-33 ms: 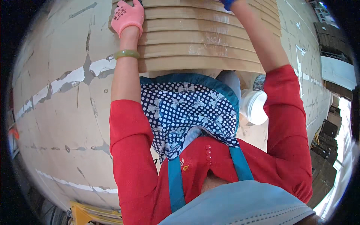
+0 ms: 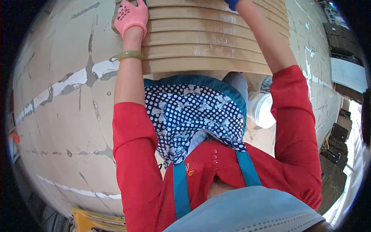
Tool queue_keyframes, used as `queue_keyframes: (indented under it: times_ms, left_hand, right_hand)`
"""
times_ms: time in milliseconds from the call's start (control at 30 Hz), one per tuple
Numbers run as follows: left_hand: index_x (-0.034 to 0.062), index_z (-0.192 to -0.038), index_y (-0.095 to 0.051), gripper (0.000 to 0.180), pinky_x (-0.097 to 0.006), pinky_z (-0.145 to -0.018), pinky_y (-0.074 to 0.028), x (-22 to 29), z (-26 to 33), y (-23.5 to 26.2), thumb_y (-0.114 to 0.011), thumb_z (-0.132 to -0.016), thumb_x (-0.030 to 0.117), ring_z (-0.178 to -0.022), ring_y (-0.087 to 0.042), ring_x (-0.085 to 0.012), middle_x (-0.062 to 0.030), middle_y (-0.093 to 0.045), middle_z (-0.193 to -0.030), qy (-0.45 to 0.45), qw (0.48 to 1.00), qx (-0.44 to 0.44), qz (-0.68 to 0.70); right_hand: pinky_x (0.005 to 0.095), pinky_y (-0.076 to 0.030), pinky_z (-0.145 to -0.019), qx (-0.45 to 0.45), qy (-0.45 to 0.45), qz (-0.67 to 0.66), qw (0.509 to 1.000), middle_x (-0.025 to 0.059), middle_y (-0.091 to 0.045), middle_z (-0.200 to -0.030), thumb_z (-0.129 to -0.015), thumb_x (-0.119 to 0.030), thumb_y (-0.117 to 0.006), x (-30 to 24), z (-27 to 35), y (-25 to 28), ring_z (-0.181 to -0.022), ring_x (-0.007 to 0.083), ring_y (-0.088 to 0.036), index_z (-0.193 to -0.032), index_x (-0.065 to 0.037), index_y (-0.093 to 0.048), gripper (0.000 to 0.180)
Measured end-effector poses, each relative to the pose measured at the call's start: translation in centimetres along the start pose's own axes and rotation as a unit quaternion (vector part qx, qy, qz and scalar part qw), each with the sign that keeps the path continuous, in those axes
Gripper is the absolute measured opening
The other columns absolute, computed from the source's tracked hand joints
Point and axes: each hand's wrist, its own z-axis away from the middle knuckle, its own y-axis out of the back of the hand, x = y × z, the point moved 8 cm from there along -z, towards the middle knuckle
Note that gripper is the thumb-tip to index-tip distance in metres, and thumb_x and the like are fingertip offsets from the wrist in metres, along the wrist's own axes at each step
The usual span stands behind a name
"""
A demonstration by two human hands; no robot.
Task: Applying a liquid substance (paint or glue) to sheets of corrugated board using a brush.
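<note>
Where gloved fingers (image 2: 129,13) rest: boards (image 2: 208,46).

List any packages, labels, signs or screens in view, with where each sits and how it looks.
White tub: round plastic container, low beside the right arm, under the stack of boards; no label visible.
Print on the pink glove: small dark marking on the back of the left hand, which rests on the boards' left end.
No signs or screens in view.
</note>
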Motion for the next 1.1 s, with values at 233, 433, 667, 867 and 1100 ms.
queue_keyframes:
  times_ms: [233,433,667,867,1100]
  left_hand:
    - [0.0016,-0.127,-0.048,0.053,-0.044,-0.091,-0.045,-0.6,0.7,1.3,-0.044,-0.091,0.041,-0.109,-0.056,-0.0353,-0.0217,-0.058,-0.119,0.017,1.000,-0.007,0.007]
    - [0.0009,-0.123,-0.051,0.053,-0.044,-0.092,-0.045,-0.2,0.7,1.7,-0.043,-0.091,0.042,-0.110,-0.056,-0.0353,-0.0225,-0.057,-0.120,0.007,1.000,0.017,0.008]
    - [-0.0001,-0.118,-0.055,0.053,-0.044,-0.091,-0.045,0.3,0.4,1.0,-0.042,-0.091,0.044,-0.108,-0.057,-0.0364,-0.0230,-0.059,-0.116,-0.003,1.000,0.001,0.021]
    - [-0.0001,-0.119,-0.054,0.055,-0.044,-0.091,-0.045,-0.4,0.3,1.2,-0.041,-0.091,0.045,-0.106,-0.058,-0.0372,-0.0229,-0.060,-0.115,-0.004,1.000,-0.002,0.013]
    - [-0.0007,-0.121,-0.052,0.057,-0.044,-0.091,-0.045,0.0,0.0,0.7,-0.040,-0.092,0.046,-0.107,-0.057,-0.0372,-0.0242,-0.059,-0.114,-0.017,1.000,0.014,0.015]
  right_hand:
    - [0.0317,-0.048,-0.060,-0.165,0.153,-0.118,0.967,0.0097,-0.059,-0.068,-0.080,-0.009,-0.066,-4.9,17.5,-0.9,-0.062,0.0226,-0.059,-0.080,-0.007,-0.065,0.003]
    - [0.0395,-0.045,-0.051,-0.088,0.050,-0.062,0.993,0.0124,-0.059,-0.059,-0.081,-0.032,-0.063,-4.6,10.0,0.6,-0.053,0.0269,-0.059,-0.066,-0.008,-0.060,0.028]
    - [0.0381,-0.044,-0.051,-0.013,0.195,-0.068,0.978,0.0132,-0.054,-0.058,-0.080,-0.025,-0.064,-4.4,9.5,-0.1,-0.052,0.0288,-0.054,-0.065,-0.007,-0.058,0.024]
    - [0.0316,-0.048,-0.062,-0.185,0.165,-0.150,0.957,0.0096,-0.060,-0.073,-0.078,-0.008,-0.068,-6.8,19.8,0.6,-0.066,0.0229,-0.059,-0.080,-0.008,-0.065,0.004]
    - [0.0342,-0.044,-0.053,-0.067,0.135,-0.044,0.988,0.0098,-0.054,-0.059,-0.077,-0.018,-0.068,-6.3,11.1,1.0,-0.053,0.0244,-0.052,-0.065,-0.007,-0.059,0.019]
